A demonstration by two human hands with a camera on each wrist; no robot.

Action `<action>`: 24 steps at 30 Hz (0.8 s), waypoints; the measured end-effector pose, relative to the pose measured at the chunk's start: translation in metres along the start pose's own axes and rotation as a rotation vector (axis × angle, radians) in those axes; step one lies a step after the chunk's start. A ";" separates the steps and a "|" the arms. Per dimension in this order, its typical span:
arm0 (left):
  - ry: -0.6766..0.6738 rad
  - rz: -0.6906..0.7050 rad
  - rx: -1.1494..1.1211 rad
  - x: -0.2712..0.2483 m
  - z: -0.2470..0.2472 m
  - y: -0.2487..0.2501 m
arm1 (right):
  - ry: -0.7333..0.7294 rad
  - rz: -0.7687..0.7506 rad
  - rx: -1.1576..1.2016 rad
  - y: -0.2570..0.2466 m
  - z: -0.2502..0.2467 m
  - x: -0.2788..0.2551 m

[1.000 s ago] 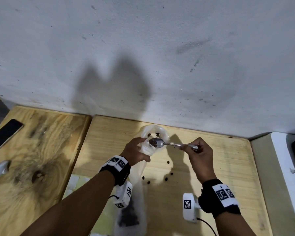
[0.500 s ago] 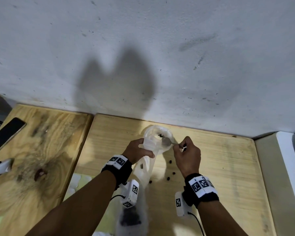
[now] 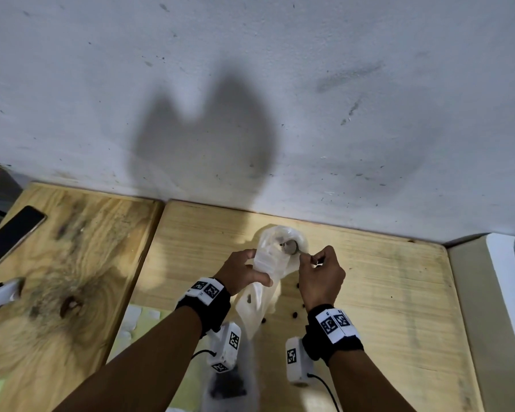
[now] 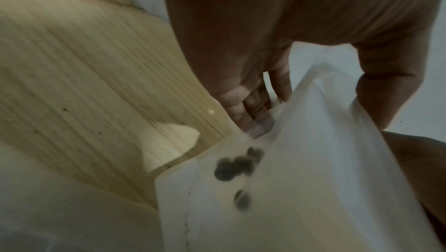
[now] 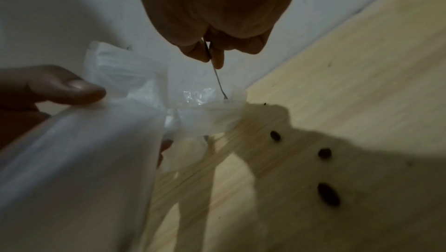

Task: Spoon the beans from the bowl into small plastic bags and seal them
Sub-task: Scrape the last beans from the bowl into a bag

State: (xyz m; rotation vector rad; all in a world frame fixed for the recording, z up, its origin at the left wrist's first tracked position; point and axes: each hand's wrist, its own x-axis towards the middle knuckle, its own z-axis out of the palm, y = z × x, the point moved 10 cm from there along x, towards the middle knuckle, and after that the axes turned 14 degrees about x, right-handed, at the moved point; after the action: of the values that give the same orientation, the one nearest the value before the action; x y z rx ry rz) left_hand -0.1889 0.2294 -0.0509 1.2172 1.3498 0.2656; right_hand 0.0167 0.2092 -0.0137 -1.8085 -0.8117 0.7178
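My left hand grips a clear plastic bag just below its open mouth and holds it up above the light wooden table. My right hand pinches the handle of a metal spoon, whose bowl dips into the bag's mouth. In the left wrist view dark beans show through the plastic bag as they fall. In the right wrist view the spoon runs from my fingers down into the bag. Dark beans lie at the bag's bottom. No bowl is in view.
Loose beans lie spilled on the table under my right hand, and the same beans show in the right wrist view. A black phone lies on the darker wooden table at far left. A grey wall stands close behind.
My right hand has moved left and nearer the bag. The spoon has gone from level above the bag's mouth to tipped inside it. The left hand keeps its hold on the bag.
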 end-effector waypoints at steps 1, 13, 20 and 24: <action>-0.008 0.002 -0.004 -0.001 0.001 0.000 | 0.027 0.030 0.030 0.005 -0.001 -0.001; -0.112 -0.003 0.054 0.002 0.008 -0.006 | 0.129 0.599 0.392 0.091 0.010 -0.019; -0.092 -0.051 0.006 0.003 -0.002 -0.011 | 0.074 0.682 0.437 0.114 0.002 -0.007; -0.016 -0.078 -0.097 0.006 -0.011 -0.020 | 0.082 0.673 0.442 0.118 -0.012 -0.003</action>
State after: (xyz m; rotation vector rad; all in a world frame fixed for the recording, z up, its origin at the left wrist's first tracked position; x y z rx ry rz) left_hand -0.2058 0.2312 -0.0680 1.0819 1.3516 0.2625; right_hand 0.0486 0.1662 -0.1199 -1.6723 0.0471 1.1356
